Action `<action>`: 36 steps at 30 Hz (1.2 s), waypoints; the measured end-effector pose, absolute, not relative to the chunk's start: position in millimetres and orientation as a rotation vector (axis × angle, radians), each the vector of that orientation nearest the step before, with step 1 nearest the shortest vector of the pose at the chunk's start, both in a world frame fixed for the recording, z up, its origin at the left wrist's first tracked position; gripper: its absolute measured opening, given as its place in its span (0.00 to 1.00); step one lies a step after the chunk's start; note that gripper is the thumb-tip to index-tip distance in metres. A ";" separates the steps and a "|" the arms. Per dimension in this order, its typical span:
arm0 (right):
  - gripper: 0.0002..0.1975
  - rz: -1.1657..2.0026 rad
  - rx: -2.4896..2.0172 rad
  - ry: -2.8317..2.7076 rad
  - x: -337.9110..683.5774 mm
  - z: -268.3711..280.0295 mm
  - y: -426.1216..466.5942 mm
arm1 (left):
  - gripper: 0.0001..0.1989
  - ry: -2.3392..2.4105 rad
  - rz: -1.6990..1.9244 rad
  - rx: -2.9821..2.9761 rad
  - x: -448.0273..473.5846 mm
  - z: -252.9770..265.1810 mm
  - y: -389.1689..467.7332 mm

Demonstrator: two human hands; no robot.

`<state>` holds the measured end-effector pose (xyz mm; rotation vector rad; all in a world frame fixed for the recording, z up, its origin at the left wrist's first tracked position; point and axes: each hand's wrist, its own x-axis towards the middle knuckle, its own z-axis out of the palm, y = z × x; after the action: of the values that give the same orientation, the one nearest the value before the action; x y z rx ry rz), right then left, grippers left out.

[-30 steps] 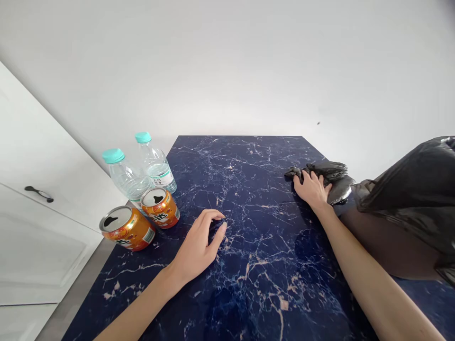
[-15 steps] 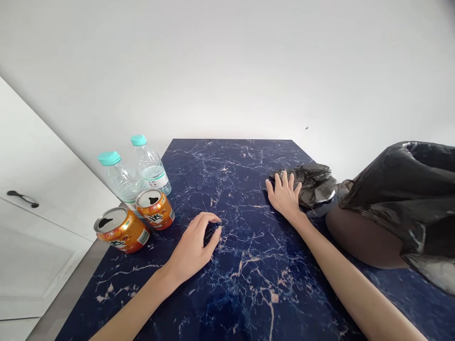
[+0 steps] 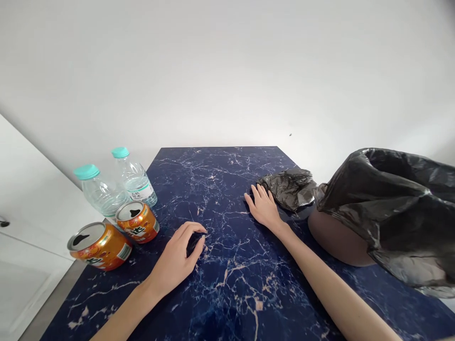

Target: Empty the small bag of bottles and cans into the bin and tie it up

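Observation:
My left hand (image 3: 178, 255) rests on the dark blue marbled table (image 3: 227, 284), its thumb and fingers curved with a gap between them and nothing inside. To its left stand two opened orange drink cans (image 3: 103, 246) and, behind them, two clear water bottles (image 3: 137, 182) with turquoise caps. The rear can partly hides the nearer bottle. My right hand (image 3: 263, 208) lies with fingers outstretched beside the near left edge of a crumpled black plastic bag (image 3: 289, 187). It grips nothing; whether the fingertips touch the bag I cannot tell.
At the right stands a brown bin (image 3: 337, 239) lined with a black bag (image 3: 394, 203) folded over its rim. A white wall (image 3: 220, 76) rises behind the table, and a white cabinet (image 3: 28, 227) with a dark handle is at the left.
My right hand has slid off the crumpled bag, toward the left and nearer to me. The view has turned right, so everything sits further left. My left hand keeps its curved pose.

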<state>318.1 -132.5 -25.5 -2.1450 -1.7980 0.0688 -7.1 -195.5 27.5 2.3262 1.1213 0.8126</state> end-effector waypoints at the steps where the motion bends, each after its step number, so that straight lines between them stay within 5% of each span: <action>1: 0.37 0.064 -2.151 -1.780 320.0 -25.7 -131.1 | 0.10 1.123 0.816 2.330 -7.2 27.6 -195.2; 12: 0.34 0.092 -1.966 -1.975 308.4 -20.5 -139.1 | 0.10 1.090 0.830 2.383 -11.0 26.0 -190.3; 25: 0.47 0.248 -1.901 -2.090 275.8 -9.3 -180.2 | 0.11 1.069 0.822 2.540 -16.0 29.5 -184.6; 36: 0.44 0.244 -1.848 -2.129 267.1 -4.1 -227.0 | 0.13 1.108 0.839 2.545 -17.8 33.6 -184.7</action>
<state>267.1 -227.0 -4.1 -1.8485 -2.1294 0.2440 -17.8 -184.7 33.6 2.5447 1.1082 0.8388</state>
